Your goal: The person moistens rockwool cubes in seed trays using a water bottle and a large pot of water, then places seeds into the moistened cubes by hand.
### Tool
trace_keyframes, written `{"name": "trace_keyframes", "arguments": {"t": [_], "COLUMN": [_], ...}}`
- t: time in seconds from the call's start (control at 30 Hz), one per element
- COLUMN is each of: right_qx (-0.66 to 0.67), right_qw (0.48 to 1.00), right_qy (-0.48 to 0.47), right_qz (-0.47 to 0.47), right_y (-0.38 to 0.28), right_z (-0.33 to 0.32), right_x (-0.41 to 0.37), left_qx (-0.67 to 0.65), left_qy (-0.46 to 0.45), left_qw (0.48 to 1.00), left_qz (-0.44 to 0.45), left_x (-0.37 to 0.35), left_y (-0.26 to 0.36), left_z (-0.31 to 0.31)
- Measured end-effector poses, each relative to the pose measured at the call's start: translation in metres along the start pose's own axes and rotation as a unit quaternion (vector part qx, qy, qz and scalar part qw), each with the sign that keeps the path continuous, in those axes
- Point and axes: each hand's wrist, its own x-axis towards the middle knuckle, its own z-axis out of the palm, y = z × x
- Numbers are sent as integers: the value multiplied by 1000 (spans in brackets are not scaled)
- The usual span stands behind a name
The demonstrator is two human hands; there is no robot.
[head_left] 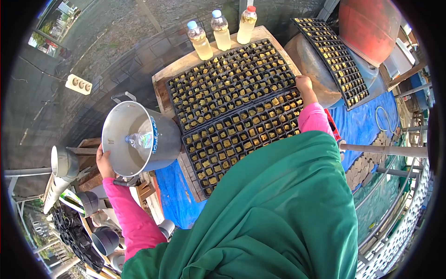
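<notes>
My left hand (104,162) is closed on the rim of a large metal pot (162,139), which tilts so that its inside faces me. In the pot lies a clear plastic bottle (139,140) with a blue cap. At the right, my right hand (305,88) has its fingers closed at the edge where two black seedling trays meet. The far seedling tray (227,76) and the near seedling tray (241,135) lie side by side on a wooden table (161,95), their cells filled with small yellowish-brown plugs. My green garment hides part of the near tray.
Three bottles of yellowish liquid (222,38) stand along the table's back edge. Another seedling tray (332,58) leans over barrels, with a red barrel (369,30) behind. A power strip (78,84) hangs at the left. Blue tarp (174,195) covers ground below.
</notes>
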Motion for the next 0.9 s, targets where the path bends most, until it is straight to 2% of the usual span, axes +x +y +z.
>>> {"name": "trace_keyframes", "arguments": {"t": [0.03,0.07,0.13,0.27,0.33,0.43,0.6,0.67,0.7,0.87,0.9], "right_qx": [127,127,280,303,404,345,379,385,421,464,382], "right_qw": [990,990,954,945,897,924,905,899,881,865,908], "right_qy": [-2,-5,-46,-42,-85,-78,-42,5,11,-19,-21], "right_qz": [59,59,100,115,157,144,186,210,217,189,169], "right_y": [4,7,17,3,-5,-15,22,36,35,40,31], "right_z": [6,11,22,12,5,-11,-22,-22,-28,-43,-55], "right_x": [4,8,22,15,14,16,55,62,56,7,-21], "left_qx": [2,14,28,36,37,41,41,44,48,51,45], "left_qy": [1,-1,-1,5,3,-7,5,6,6,6,8], "left_qw": [1000,1000,1000,999,999,999,999,999,999,999,999], "left_qz": [0,1,3,-1,-7,-7,-10,-8,-5,-6,-5], "left_x": [0,-1,0,-3,-4,-4,-4,-5,-4,-3,-4], "left_y": [1,2,2,5,6,5,5,5,5,5,5], "left_z": [0,0,-2,-2,1,-5,-4,-3,-3,-2,-3]}}
